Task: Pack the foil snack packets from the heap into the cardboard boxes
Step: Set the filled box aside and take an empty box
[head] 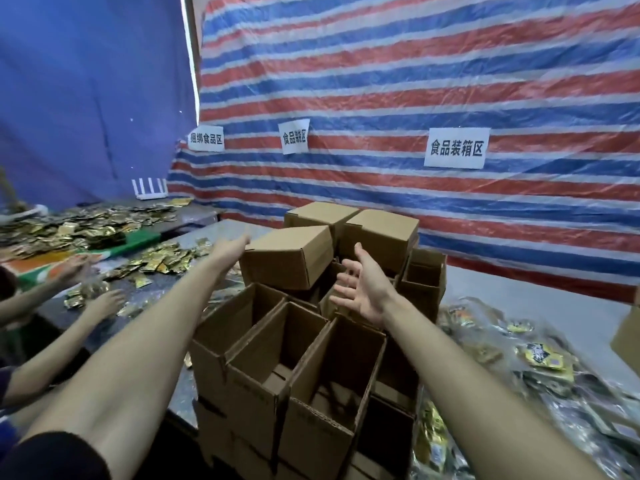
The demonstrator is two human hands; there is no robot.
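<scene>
Head view.
- Left hand: fingers are stretched straight at the upper left corner of a closed, tilted cardboard box; contact cannot be told.
- Right hand: fingers are spread, palm turned left, just right of that box; nothing is held.
- Open boxes: stacked near, centre.
- Foil packets: heaped on the surface at right.
- More packets: scattered far left.
- Striped tarpaulin: hung behind.

Both arms stretched forward, left arm bare beyond a dark sleeve, left hand far out, fingers straight, slightly blurred; right arm bare, right hand nearer, palm turned inward, fingers spread and relaxed, holding nothing
</scene>
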